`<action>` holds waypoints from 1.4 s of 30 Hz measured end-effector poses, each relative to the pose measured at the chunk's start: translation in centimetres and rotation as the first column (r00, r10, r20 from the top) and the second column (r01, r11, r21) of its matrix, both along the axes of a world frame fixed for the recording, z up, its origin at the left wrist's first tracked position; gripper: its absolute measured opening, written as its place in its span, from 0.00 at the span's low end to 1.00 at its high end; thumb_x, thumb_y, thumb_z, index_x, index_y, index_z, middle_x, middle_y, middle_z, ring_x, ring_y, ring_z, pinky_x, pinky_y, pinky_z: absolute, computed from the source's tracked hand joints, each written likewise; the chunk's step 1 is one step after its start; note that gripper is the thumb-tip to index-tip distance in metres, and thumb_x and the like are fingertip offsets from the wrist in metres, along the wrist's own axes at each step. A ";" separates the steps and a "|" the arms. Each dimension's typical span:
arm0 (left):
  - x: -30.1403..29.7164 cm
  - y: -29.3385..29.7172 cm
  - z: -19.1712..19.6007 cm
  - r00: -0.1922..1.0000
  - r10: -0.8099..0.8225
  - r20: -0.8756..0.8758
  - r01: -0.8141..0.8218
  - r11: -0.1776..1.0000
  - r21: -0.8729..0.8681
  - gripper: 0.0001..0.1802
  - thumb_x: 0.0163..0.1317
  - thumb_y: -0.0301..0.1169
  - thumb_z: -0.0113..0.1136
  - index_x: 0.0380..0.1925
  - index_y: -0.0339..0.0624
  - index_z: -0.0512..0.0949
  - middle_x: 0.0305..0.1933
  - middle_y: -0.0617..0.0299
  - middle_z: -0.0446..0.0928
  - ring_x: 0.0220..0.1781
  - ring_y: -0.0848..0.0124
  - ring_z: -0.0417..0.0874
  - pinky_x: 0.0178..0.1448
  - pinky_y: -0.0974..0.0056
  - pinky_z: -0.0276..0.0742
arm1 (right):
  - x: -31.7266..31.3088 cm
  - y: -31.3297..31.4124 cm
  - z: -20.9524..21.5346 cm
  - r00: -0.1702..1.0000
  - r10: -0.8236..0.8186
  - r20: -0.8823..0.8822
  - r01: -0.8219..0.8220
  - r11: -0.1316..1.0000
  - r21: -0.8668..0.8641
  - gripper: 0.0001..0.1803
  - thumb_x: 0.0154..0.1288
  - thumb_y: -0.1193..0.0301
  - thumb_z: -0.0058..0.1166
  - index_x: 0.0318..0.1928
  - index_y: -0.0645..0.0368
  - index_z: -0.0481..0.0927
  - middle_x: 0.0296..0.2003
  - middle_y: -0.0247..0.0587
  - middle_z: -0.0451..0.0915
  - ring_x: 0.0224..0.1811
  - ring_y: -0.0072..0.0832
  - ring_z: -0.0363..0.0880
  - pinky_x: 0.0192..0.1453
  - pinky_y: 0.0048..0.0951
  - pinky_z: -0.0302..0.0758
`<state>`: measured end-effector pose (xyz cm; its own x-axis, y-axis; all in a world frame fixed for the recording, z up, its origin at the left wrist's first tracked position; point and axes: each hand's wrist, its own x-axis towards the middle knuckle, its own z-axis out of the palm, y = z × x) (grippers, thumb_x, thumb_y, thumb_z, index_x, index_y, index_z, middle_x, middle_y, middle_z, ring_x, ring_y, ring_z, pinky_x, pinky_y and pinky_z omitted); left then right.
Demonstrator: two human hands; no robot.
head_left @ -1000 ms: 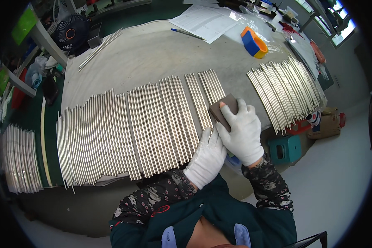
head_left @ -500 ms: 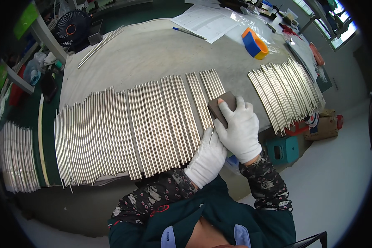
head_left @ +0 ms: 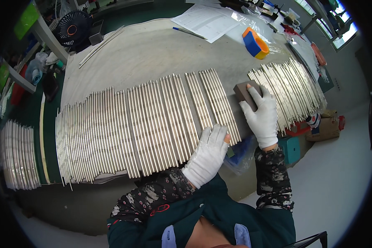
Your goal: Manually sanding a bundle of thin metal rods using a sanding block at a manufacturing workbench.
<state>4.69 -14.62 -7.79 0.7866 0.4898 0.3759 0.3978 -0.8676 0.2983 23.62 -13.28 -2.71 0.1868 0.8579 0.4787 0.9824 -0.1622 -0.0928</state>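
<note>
My right hand point(head_left: 262, 118), in a white glove with some fingertips bare, grips a brown sanding block point(head_left: 242, 92). The block sits in the gap between a narrow group of thin metal rods point(head_left: 220, 103) and the right-hand pile of rods point(head_left: 291, 95). Gloved as well, my left hand point(head_left: 206, 155) lies over the near ends of the narrow rod groups, fingers stretched out and apart from the block. Further left, long rows of shiny metal rods point(head_left: 159, 124) lie side by side on the cloth-covered table point(head_left: 153, 49).
Paper sheets point(head_left: 208, 20) and a pen point(head_left: 189, 33) lie at the back. A blue, yellow and orange ring-shaped object point(head_left: 256, 43) stands at the back right. A few loose rods point(head_left: 101, 46) and a fan point(head_left: 72, 28) are at the far left. A teal stool point(head_left: 291, 149) stands below on the right.
My right hand has moved right with the sanding block, off the narrow rod group and into the gap. My left hand stays near the rods' near ends, its fingers more spread.
</note>
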 end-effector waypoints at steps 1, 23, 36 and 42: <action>0.0 0.0 -0.2 1.000 0.002 0.013 -0.002 1.000 0.014 0.36 0.42 0.33 0.65 0.53 0.25 0.70 0.59 0.42 0.66 0.63 0.48 0.66 0.68 0.48 0.60 | 0.3 0.5 -0.7 1.000 0.000 -0.003 0.000 1.000 0.002 0.27 0.51 0.62 0.63 0.53 0.55 0.80 0.51 0.60 0.74 0.47 0.48 0.74 0.52 0.43 0.74; -0.3 -0.4 -0.1 1.000 0.021 -0.001 -0.021 0.999 0.025 0.36 0.42 0.31 0.64 0.54 0.24 0.68 0.61 0.40 0.66 0.64 0.46 0.66 0.68 0.46 0.60 | 0.7 1.7 -3.8 0.997 0.009 0.078 -0.011 1.000 0.023 0.28 0.50 0.62 0.63 0.55 0.52 0.78 0.55 0.56 0.72 0.50 0.45 0.73 0.52 0.42 0.73; 0.3 -0.3 -0.3 1.000 0.029 0.011 -0.029 0.996 0.082 0.35 0.43 0.32 0.64 0.53 0.25 0.69 0.59 0.39 0.67 0.64 0.47 0.66 0.68 0.46 0.60 | -1.0 0.1 -2.6 0.988 0.118 -0.100 -0.113 0.992 0.056 0.26 0.50 0.62 0.63 0.52 0.54 0.80 0.53 0.57 0.73 0.48 0.48 0.73 0.52 0.42 0.74; 0.3 -0.3 -0.2 0.998 0.048 -0.037 -0.045 0.996 0.078 0.33 0.43 0.34 0.64 0.50 0.25 0.72 0.55 0.40 0.69 0.62 0.47 0.67 0.69 0.47 0.59 | -3.4 -1.1 -0.2 0.995 0.095 0.023 -0.092 0.988 -0.122 0.27 0.48 0.60 0.63 0.51 0.52 0.80 0.50 0.58 0.73 0.45 0.47 0.75 0.46 0.41 0.77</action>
